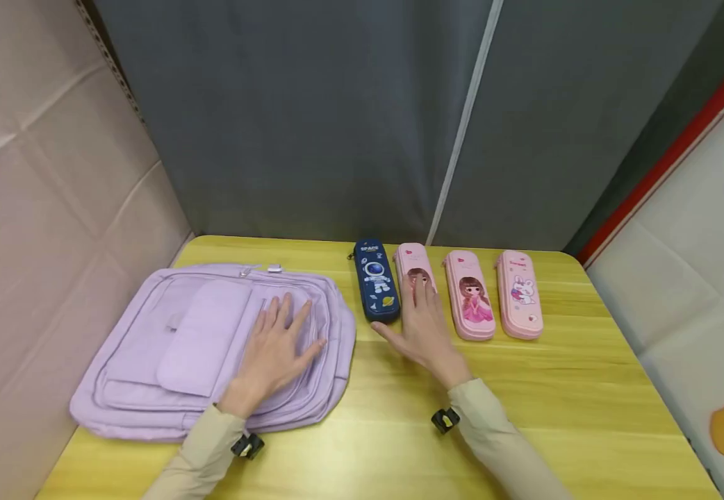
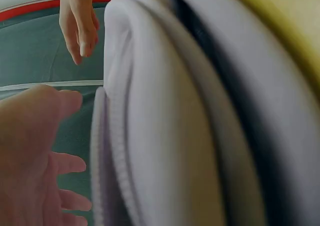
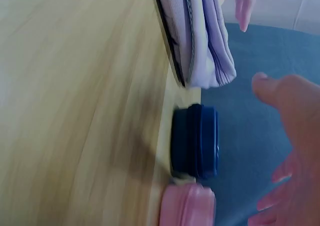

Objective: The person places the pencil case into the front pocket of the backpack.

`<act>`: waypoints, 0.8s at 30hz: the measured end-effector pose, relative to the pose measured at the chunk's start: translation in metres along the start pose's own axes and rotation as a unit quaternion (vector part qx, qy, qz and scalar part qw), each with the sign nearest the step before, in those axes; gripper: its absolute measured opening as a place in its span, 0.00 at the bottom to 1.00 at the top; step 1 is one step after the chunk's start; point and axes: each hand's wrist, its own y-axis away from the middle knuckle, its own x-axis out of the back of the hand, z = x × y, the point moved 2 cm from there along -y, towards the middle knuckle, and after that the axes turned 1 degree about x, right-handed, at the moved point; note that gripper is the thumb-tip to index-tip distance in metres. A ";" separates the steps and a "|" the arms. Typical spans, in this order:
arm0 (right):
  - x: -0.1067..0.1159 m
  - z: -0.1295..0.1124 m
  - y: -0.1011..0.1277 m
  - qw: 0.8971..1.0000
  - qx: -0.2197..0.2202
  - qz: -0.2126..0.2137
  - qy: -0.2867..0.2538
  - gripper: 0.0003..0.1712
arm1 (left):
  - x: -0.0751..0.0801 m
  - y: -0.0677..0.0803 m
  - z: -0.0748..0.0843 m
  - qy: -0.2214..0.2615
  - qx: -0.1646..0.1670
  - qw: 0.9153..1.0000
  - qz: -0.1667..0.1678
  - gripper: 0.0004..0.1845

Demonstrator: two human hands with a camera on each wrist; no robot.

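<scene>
A yellow wooden surface (image 1: 574,410) carries everything, backed by a grey curtain along its far edge. The largest thing on it is a lilac backpack (image 1: 168,347), lying flat on its back over the left half of the surface, its top with the zip pulls toward the far edge and its side reaching close to the left edge. The left hand (image 1: 277,351) rests flat on the backpack's front, on the right part of the bag, fingers straight and spread, gripping nothing. Along the far edge to the right of the backpack lie four pencil cases side by side, long sides parallel: a navy pencil case (image 1: 376,280) with an astronaut picture just beside the bag, then a pink pencil case (image 1: 410,262), a pink pencil case with a doll (image 1: 469,296), and a pink pencil case with a rabbit (image 1: 519,294) nearest the far right corner. The right hand (image 1: 423,326) lies open over the near half of the second case, fingers straight on its lid, thumb stretched out toward the navy one.
</scene>
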 end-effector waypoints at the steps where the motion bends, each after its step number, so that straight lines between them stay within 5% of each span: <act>1: -0.002 -0.002 -0.003 1.000 -0.001 0.002 -0.003 0.64 | -0.001 0.001 -0.001 -0.001 0.000 1.000 -0.002 0.42; 11: -0.029 -0.023 -0.024 0.999 -0.027 0.009 -0.028 0.59 | -0.005 0.010 -0.001 0.002 0.001 1.000 -0.002 0.43; 19: -0.043 -0.027 -0.026 0.996 -0.086 0.003 -0.031 0.59 | 0.001 0.027 0.005 0.000 -0.012 0.999 -0.039 0.40; 24: -0.048 -0.027 -0.028 0.996 -0.087 0.025 -0.020 0.57 | 0.005 0.039 0.006 0.006 -0.033 0.998 -0.047 0.34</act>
